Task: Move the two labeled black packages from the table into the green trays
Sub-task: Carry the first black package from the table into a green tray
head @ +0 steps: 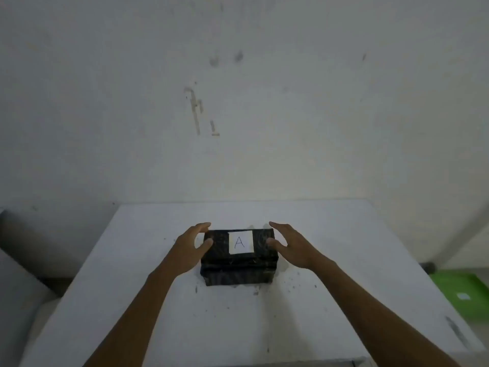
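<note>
Nothing looks delivered yet: the black plastic-wrapped rectangular package [239, 258], white paper "A" label [241, 242] facing up, sits mid-bench on the white bench [132, 313]. Its long axis runs left-right, label upright toward the wearer. The left hand [189, 247] and right hand [291, 247] flank its ends, each grip spread apart, not clearly clamped. A green tray [460, 292] lies low at right; no second package shows.
</note>
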The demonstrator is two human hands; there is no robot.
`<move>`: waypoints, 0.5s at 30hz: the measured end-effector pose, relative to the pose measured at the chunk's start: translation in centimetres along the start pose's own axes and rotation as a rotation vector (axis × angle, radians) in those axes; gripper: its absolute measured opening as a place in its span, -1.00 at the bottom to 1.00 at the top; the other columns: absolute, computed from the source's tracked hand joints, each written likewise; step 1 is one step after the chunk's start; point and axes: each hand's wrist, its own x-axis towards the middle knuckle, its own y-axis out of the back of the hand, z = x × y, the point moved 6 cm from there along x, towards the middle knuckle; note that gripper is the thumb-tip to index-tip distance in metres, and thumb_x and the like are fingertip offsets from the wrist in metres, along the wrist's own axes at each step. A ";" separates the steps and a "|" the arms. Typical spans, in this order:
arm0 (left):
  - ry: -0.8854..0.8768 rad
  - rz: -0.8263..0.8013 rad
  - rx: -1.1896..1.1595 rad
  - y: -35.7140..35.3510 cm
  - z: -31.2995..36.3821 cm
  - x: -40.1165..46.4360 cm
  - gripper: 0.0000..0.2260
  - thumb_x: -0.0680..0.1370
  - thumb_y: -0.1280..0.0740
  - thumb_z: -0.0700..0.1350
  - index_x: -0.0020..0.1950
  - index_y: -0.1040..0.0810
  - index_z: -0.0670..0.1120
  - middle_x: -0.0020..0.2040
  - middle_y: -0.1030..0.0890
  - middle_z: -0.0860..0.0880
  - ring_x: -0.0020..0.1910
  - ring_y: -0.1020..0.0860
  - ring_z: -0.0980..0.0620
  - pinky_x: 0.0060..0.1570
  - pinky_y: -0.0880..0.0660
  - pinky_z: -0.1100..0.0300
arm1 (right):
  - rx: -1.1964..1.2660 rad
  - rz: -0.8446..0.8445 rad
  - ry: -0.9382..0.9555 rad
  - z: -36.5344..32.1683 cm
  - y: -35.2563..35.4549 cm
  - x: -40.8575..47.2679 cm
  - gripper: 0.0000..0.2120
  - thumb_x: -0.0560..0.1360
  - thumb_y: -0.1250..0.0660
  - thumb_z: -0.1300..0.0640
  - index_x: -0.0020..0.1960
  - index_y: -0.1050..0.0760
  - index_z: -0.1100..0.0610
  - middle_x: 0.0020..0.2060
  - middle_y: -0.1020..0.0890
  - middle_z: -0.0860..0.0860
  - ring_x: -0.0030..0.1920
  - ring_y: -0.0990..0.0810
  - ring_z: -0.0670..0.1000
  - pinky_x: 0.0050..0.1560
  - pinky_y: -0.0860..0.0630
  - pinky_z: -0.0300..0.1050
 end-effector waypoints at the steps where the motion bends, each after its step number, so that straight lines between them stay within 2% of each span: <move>1: 0.028 0.014 -0.040 -0.5 -0.8 0.3 -0.57 0.60 -0.29 -0.05 0.47 -0.36 -0.05 0.38 -0.49 -0.04 0.35 -0.43 0.01 0.32 -0.33 0.15 | 0.050 0.015 -0.016 0.5 -0.7 0.3 -0.36 0.65 -0.20 -0.19 0.64 -0.17 0.01 0.59 -0.30 0.04 0.57 -0.27 0.08 0.53 -0.27 0.05; 4: 0.122 0.033 -0.110 -2.2 -3.4 0.8 -0.57 0.60 -0.30 -0.10 0.47 -0.36 -0.08 0.42 -0.44 -0.06 0.39 -0.39 -0.05 0.31 -0.32 0.15 | 0.112 0.027 -0.096 1.9 -3.2 0.9 -0.32 0.63 -0.26 -0.18 0.65 -0.14 0.01 0.57 -0.30 0.06 0.54 -0.31 0.10 0.44 -0.30 -0.04; 6: 0.173 0.049 -0.156 -3.6 -5.3 1.4 -0.53 0.59 -0.31 -0.12 0.49 -0.32 -0.06 0.47 -0.37 -0.07 0.43 -0.35 -0.09 0.34 -0.33 0.07 | 0.146 0.052 -0.134 3.2 -5.0 1.6 -0.28 0.61 -0.31 -0.16 0.65 -0.10 0.02 0.58 -0.27 0.06 0.54 -0.31 0.12 0.43 -0.35 -0.04; 8: 0.215 0.056 -0.214 -4.7 -6.8 2.2 -0.46 0.57 -0.34 -0.12 0.52 -0.25 -0.03 0.52 -0.29 -0.07 0.47 -0.31 -0.11 0.38 -0.34 -0.03 | 0.178 0.108 -0.157 4.1 -5.9 2.7 -0.23 0.60 -0.35 -0.12 0.66 -0.06 0.04 0.58 -0.24 0.08 0.54 -0.29 0.13 0.45 -0.35 -0.01; 11: 0.311 0.058 -0.316 -6.5 -8.7 3.4 -0.30 0.54 -0.40 -0.04 0.58 -0.11 0.04 0.57 -0.19 -0.01 0.51 -0.25 -0.09 0.40 -0.34 -0.08 | 0.304 0.191 -0.233 5.4 -7.0 4.4 -0.14 0.58 -0.41 -0.06 0.68 0.03 0.05 0.57 -0.26 0.09 0.53 -0.31 0.11 0.41 -0.35 -0.05; 15: 0.361 0.052 -0.379 -8.5 -9.6 4.7 -0.14 0.47 -0.43 0.12 0.60 0.05 0.11 0.58 -0.17 0.04 0.51 -0.23 -0.02 0.38 -0.28 0.04 | 0.582 0.234 -0.316 6.6 -8.5 5.8 -0.08 0.54 -0.47 -0.01 0.68 0.06 -0.02 0.58 -0.28 0.07 0.50 -0.39 0.10 0.41 -0.48 0.07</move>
